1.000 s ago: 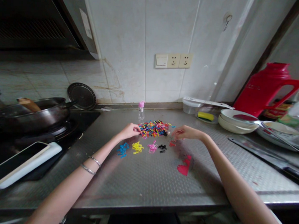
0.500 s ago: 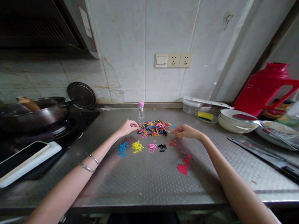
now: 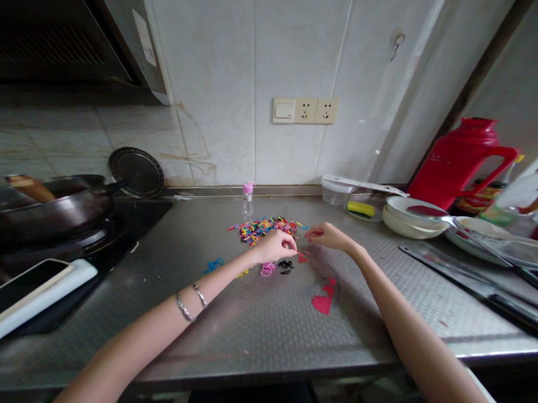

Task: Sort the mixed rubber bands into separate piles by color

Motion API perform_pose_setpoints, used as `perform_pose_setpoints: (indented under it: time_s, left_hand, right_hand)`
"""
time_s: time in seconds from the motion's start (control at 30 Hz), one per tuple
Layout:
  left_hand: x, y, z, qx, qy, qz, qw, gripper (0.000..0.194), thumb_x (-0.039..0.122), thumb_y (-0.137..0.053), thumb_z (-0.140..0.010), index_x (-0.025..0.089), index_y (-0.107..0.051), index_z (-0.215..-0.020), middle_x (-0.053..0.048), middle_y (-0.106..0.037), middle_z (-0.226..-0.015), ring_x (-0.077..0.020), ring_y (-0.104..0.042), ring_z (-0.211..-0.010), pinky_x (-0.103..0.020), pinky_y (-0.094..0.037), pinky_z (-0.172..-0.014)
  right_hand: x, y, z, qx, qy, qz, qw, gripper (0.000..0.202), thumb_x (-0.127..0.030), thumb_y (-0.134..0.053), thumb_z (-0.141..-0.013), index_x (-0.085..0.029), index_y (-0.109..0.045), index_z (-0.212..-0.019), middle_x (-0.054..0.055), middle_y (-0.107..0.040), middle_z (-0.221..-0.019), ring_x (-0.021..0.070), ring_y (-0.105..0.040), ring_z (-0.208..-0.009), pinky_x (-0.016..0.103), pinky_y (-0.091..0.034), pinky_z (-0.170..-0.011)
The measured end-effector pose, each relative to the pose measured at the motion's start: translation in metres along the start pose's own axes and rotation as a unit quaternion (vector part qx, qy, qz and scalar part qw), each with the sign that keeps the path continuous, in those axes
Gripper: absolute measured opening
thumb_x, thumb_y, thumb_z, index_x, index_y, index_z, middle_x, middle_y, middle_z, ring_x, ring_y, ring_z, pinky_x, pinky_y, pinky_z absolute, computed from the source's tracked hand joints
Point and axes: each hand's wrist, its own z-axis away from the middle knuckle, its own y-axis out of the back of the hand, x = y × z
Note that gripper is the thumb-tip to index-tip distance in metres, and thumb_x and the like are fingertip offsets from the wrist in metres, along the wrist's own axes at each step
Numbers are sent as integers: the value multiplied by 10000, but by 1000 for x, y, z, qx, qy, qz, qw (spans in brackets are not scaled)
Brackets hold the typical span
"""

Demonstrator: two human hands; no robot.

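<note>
A heap of mixed-colour rubber bands lies on the steel counter. My left hand reaches across in front of it, thumb and finger pinched on a red rubber band, just above the small red pile. To the right of the heap, my right hand has its fingers curled together; what they hold is too small to make out. Nearer me are small piles of blue bands, pink bands and black bands. My left forearm partly hides the yellow bands.
A small pink-capped bottle stands behind the heap. Red torn scraps lie at front right. Bowls, a knife and a red thermos occupy the right side. On the left are a wok and a phone.
My left hand has moved right from the heap's left edge to the red pile, with a red rubber band in its fingers. My right hand stays beside the heap. The view has shifted slightly.
</note>
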Motion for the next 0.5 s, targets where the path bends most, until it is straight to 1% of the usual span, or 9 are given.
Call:
perform_pose_setpoints:
  time_s: [0.1, 0.2, 0.27, 0.33, 0.43, 0.5]
  left_hand:
    - [3, -16, -4, -13, 8, -19, 1000, 179, 258, -600, -668, 112, -674, -741, 14, -521, -518, -69, -405, -478, -188, -262, -468]
    - [1, -19, -5, -19, 21, -7, 1000, 231, 289, -593, -681, 107, -673, -800, 26, -492, -485, -65, -383, -447, -186, -251, -453]
    - [-3, -13, -6, -11, 23, 7, 1000, 246, 302, -570, -700, 99, -668, -800, 26, -488, -475, -62, -366, -433, -186, -245, -446]
    - [-11, -2, -7, 12, 27, 21, 999, 256, 312, -549, -716, 93, -666, -780, 13, -516, -498, -64, -377, -442, -186, -254, -450]
    - [-27, 20, -8, 57, 47, 57, 996, 269, 323, -543, -719, 95, -665, -794, -26, -605, -624, -83, -462, -519, -191, -316, -498]
    - [-39, 33, -7, 87, 61, 74, 992, 275, 331, -553, -713, 96, -666, -802, -41, -627, -671, -94, -495, -560, -199, -342, -526]
  right_hand:
    - [-1, -1, 1, 15, -5, 9, 1000, 283, -215, -495, -656, -133, -685, -850, 12, -671, -703, 134, -569, -629, 198, -409, -559]
    - [-3, -3, 0, 45, -2, 22, 999, 311, -196, -489, -665, -138, -668, -912, 5, -659, -679, 121, -558, -603, 191, -403, -550]
    - [-6, -6, 0, 72, 13, 39, 997, 322, -195, -493, -678, -147, -658, -950, 8, -654, -685, 119, -555, -612, 193, -407, -569]
    - [-8, -10, -2, 84, 38, 52, 994, 308, -207, -499, -700, -163, -656, -961, 20, -660, -738, 125, -562, -655, 201, -418, -613]
    - [-11, -19, -4, 78, 82, 74, 991, 289, -231, -509, -727, -190, -653, -975, 42, -657, -865, 143, -570, -762, 223, -424, -706]
    - [-12, -25, -6, 78, 104, 99, 987, 290, -238, -516, -734, -200, -645, -991, 56, -636, -922, 158, -560, -826, 246, -414, -763]
